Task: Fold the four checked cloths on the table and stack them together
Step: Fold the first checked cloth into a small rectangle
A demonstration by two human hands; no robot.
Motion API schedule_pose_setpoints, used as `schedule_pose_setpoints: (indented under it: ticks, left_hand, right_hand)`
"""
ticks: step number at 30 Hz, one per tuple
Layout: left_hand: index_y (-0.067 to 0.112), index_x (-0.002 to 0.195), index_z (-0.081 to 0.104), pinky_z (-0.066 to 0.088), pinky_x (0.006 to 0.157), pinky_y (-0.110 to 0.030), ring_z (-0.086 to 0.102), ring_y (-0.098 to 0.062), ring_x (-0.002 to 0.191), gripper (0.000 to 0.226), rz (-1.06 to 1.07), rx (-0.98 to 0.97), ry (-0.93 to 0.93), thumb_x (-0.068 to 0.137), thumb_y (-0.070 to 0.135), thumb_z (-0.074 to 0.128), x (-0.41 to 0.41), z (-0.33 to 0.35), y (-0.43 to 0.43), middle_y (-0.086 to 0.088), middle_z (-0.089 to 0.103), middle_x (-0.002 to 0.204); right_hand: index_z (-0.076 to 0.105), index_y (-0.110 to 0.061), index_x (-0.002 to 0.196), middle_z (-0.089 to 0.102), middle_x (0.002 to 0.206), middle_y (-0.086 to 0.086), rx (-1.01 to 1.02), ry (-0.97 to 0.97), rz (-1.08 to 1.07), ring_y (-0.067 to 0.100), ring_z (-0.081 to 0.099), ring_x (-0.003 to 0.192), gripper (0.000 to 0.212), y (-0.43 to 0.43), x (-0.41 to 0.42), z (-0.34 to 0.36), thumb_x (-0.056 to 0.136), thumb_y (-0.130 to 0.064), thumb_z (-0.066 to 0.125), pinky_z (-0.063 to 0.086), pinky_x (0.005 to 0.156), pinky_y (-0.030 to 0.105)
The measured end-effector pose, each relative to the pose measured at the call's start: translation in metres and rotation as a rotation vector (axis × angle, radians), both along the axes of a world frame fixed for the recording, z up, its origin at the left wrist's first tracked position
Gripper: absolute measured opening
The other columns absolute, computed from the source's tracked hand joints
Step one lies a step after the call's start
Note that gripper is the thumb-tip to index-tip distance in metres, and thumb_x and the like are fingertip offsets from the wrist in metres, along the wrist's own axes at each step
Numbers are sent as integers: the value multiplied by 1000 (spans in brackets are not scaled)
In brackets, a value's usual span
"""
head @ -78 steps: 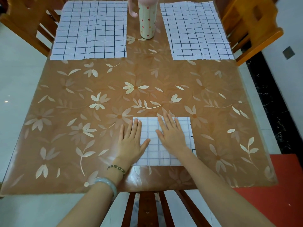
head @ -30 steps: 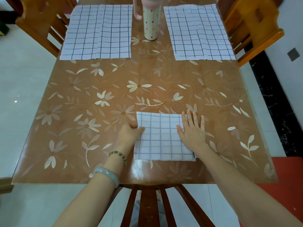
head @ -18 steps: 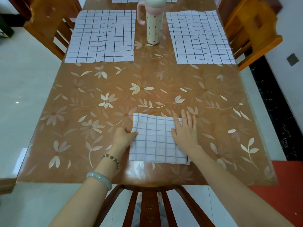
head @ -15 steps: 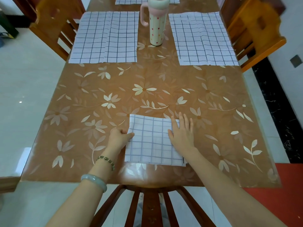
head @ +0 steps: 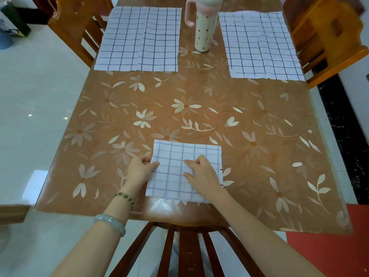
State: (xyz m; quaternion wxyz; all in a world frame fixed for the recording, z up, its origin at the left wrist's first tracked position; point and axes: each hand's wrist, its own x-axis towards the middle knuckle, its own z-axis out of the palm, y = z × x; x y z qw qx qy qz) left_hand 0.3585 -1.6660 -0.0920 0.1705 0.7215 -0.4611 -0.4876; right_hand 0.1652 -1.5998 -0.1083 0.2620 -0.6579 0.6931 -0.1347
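Just left hand, right hand on cloth

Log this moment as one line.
left hand: pinches folded checked cloth, left edge | right hand: curled atop it | unfolded cloths: far end

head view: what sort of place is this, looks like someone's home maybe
Most likely a home dining room: a wooden dining table under a floral cover, matching wooden chairs drawn up around it, and a heart-patterned tumbler standing on it.
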Motion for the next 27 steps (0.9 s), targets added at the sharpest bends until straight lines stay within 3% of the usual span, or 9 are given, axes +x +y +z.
schedule_pose_setpoints:
  ticks: [3,6,9,14,16,19,22,27]
  left_hand:
    - [10,81,63,56,74,-42,69,-25,76,20,2,28,55,81,27,73,4,-1,-1,-14,71,86]
    - [9,74,61,54,67,-40,66,-25,68,39,18,79,101,79,47,69,5,0,-4,-13,69,75]
    - [11,67,55,45,59,-33,57,-25,63,34,49,74,118,86,37,65,3,0,-12,-6,60,64]
    - [3,78,56,50,49,-25,67,-25,69,30,7,114,139,87,29,69,5,3,-12,-10,68,76]
    - [7,91,60,55,57,-27,72,-23,79,30,-164,194,116,79,29,77,12,7,-8,-4,73,86]
    - [26,116,52,57,80,-39,67,-17,95,59,-449,222,8,67,22,84,25,11,-2,6,68,105]
    - [34,130,39,53,90,-45,62,-15,105,84,-530,209,69,61,17,83,27,21,8,9,63,117]
    - [47,123,38,55,86,-41,64,-14,101,79,-532,156,162,71,1,76,16,40,14,8,64,113]
  right_hand:
    - [41,-27,141,43,111,4,162,-15,-14,20,49,101,52,0,-5,5,91,-34,57,45,85,31]
    - [32,-31,145,41,114,4,263,-79,-35,22,50,102,66,-5,-7,8,86,-37,62,44,86,32]
    - [22,-32,148,39,117,4,330,-95,-28,23,49,105,84,-11,-9,11,79,-38,70,45,85,33]
    - [7,-33,150,33,121,7,414,-32,56,25,43,109,110,-16,-9,13,68,-39,80,45,86,35]
    - [3,-33,150,32,122,8,431,13,95,25,41,111,117,-17,-9,13,65,-40,82,45,88,36]
    - [-4,-31,150,31,126,11,452,55,124,27,40,113,124,-20,-7,14,63,-40,84,44,90,38]
    - [-13,-26,149,29,132,14,478,86,129,30,40,116,131,-23,-5,15,63,-41,84,44,89,39]
    - [-18,-23,148,28,133,15,494,126,133,31,40,116,136,-25,-2,17,61,-42,85,44,89,40]
